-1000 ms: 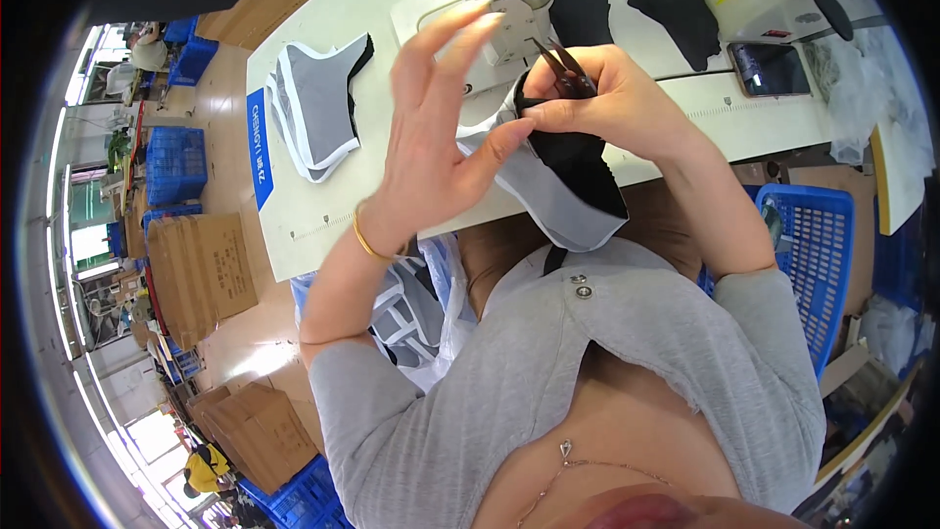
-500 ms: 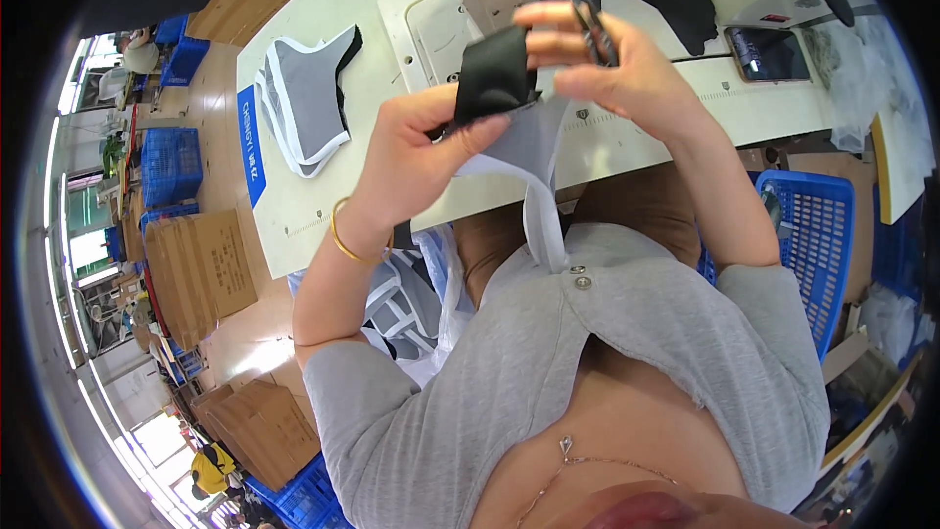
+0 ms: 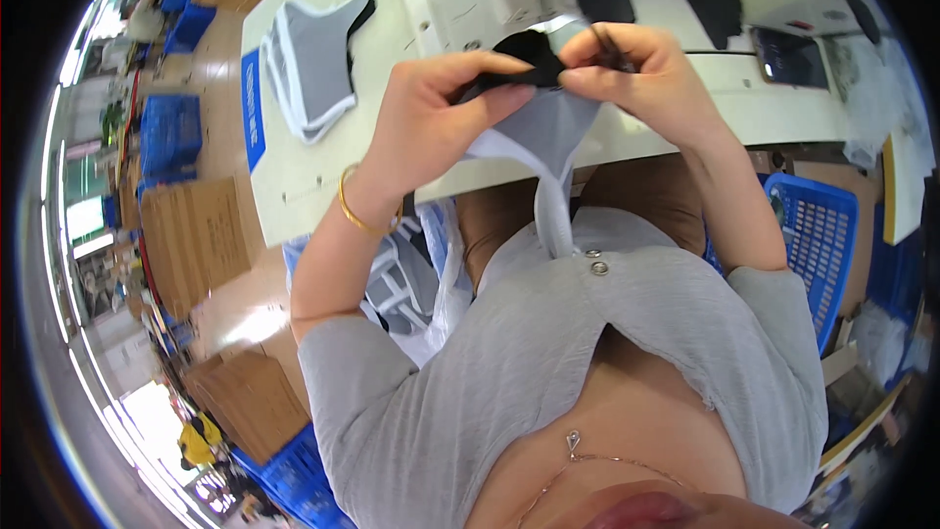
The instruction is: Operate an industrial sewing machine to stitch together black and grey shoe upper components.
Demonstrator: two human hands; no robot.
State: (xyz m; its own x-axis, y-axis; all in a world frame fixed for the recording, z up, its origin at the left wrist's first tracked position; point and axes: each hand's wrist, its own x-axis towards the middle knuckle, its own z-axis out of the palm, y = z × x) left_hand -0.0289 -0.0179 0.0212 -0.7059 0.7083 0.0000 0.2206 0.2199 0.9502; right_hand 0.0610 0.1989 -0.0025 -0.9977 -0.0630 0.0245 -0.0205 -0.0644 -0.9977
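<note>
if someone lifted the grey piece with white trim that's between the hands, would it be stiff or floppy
The grey piece would probably flop: its white trim droops in a curve toward the lap. It seems light, as the left hand and right hand only pinch its black end.

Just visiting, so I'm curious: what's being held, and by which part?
The left hand and right hand pinch the gray fabric piece by its black part; the right also holds a dark tool, grip spot unclear.

Matt grey cloth piece (image 3: 560, 125), smooth tabletop (image 3: 294, 167), shiny metal bracelet (image 3: 344, 199)
</note>
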